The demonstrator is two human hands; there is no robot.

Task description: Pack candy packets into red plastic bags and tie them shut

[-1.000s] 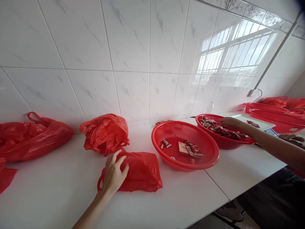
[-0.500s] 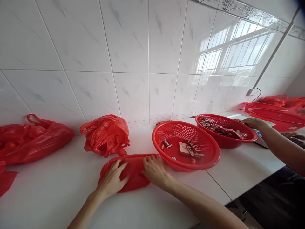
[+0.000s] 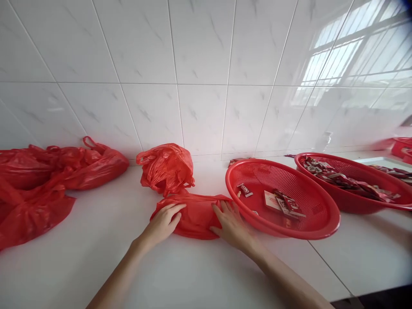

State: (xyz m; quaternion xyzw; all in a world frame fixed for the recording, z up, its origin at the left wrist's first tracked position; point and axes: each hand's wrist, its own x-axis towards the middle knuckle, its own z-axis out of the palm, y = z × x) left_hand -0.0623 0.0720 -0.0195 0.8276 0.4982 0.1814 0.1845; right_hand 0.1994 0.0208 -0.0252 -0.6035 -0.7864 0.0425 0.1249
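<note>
A flat red plastic bag [image 3: 196, 214] lies on the white counter [image 3: 199, 274] in front of me. My left hand [image 3: 162, 223] rests on its left end, fingers bent over the plastic. My right hand [image 3: 231, 225] lies flat on its right end, fingers stretched out. Right of that hand stands a red mesh basket [image 3: 317, 231] with a few small sweet packets [image 3: 283, 204] in it. A crumpled red bag [image 3: 165, 167] sits just behind the flat one, against the tiled wall.
A second red basket [image 3: 347, 201] full of wrapped sweets stands at the right. A heap of red bags [image 3: 48, 176] lies at the far left. More red rims [image 3: 402, 148] show at the right edge. The counter's front edge runs along the lower right.
My right hand has come onto the bag's right end and both hands now press it flatter. The camera has turned left and down; the other person's arm at the right is out of view.
</note>
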